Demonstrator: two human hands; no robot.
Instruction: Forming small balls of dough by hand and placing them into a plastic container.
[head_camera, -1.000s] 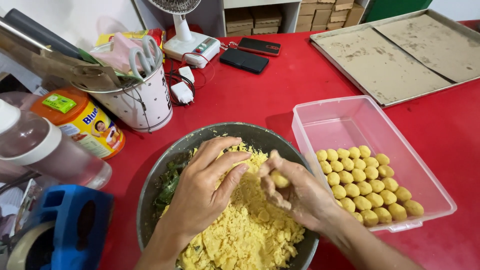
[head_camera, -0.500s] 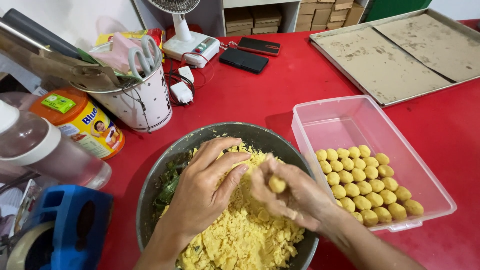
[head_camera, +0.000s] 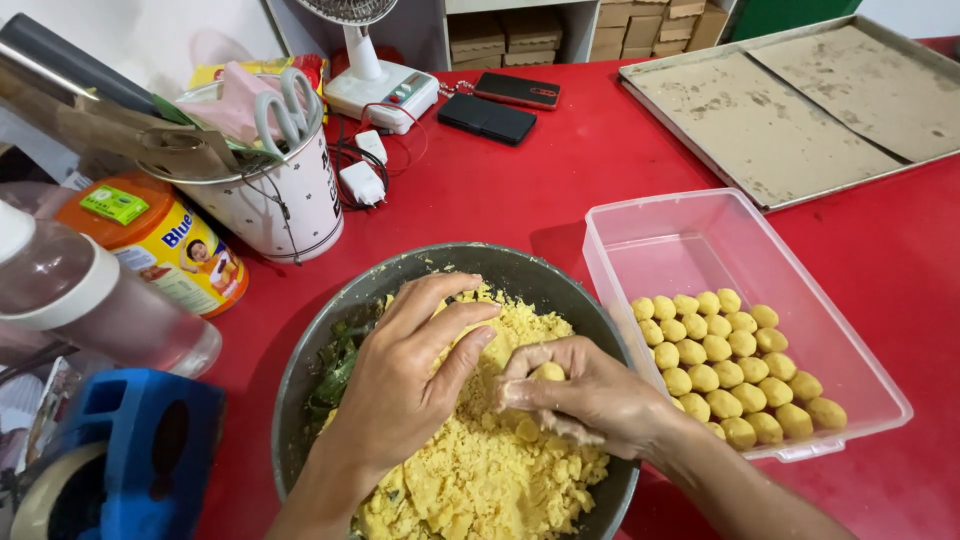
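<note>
A dark metal bowl (head_camera: 440, 265) holds crumbly yellow dough (head_camera: 480, 470) and some green leaves along its left side. My left hand (head_camera: 405, 375) rests palm-down on the dough, fingers spread. My right hand (head_camera: 585, 395) is curled beside it over the bowl, pinching a small yellow dough ball (head_camera: 548, 372) between thumb and fingers. To the right stands a clear plastic box (head_camera: 700, 240) with several rolled yellow balls (head_camera: 735, 365) lined up in its near half.
A white cup with scissors (head_camera: 270, 190), an orange-lidded tin (head_camera: 160, 245), a clear bottle (head_camera: 90, 300) and a blue tape dispenser (head_camera: 130, 455) crowd the left. Two phones (head_camera: 495, 105), a small fan base (head_camera: 385, 90) and paper-lined baking trays (head_camera: 800, 105) lie behind on the red table.
My right hand has lowered toward the dough and moved closer to my left hand, still holding the small ball. The left hand has barely moved.
</note>
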